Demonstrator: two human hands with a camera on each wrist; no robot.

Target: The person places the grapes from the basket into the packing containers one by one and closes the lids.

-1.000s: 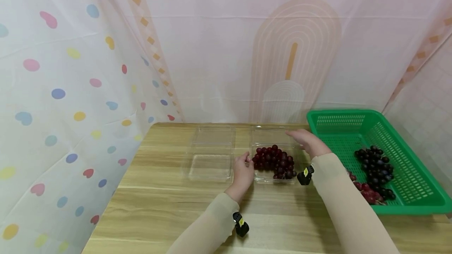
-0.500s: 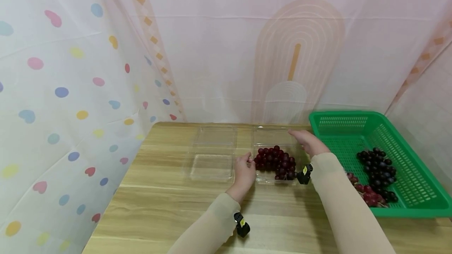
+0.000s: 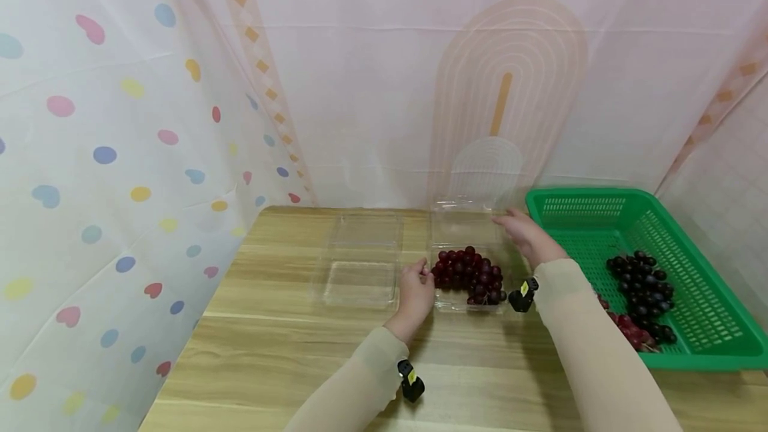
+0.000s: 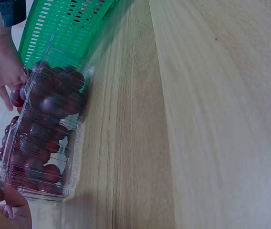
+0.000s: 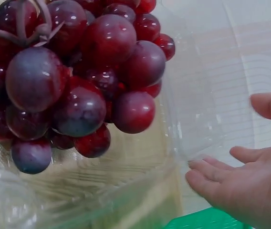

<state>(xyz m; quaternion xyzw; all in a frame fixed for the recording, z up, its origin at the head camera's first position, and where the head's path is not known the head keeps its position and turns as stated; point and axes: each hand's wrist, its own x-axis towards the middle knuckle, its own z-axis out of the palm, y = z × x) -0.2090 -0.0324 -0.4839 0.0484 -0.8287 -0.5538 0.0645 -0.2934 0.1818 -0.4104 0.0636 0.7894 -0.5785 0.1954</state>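
Note:
A clear hinged plastic clamshell container (image 3: 451, 305) holds a bunch of dark red grapes (image 3: 467, 274). Its clear lid (image 3: 462, 224) tilts up at the far side. My left hand (image 3: 415, 297) pinches the container's left rim, with thumb and fingers also visible at its corner in the left wrist view. On the other side, my right hand (image 3: 529, 237) has its fingertips at the lid's right edge. In the right wrist view that hand's fingers (image 5: 207, 176) are extended, thumb apart, beside the clear plastic.
To the left lies a second clear container (image 3: 359, 284), lid folded back. A green basket (image 3: 708, 285) at the right holds black grapes (image 3: 642, 289) and red grapes (image 3: 633, 333). Behind the wooden table (image 3: 288, 365) hangs a patterned curtain (image 3: 372, 119).
The container's lid has swung upward from lying back, and my right hand has risen slightly with it. My left hand stays at the left rim.

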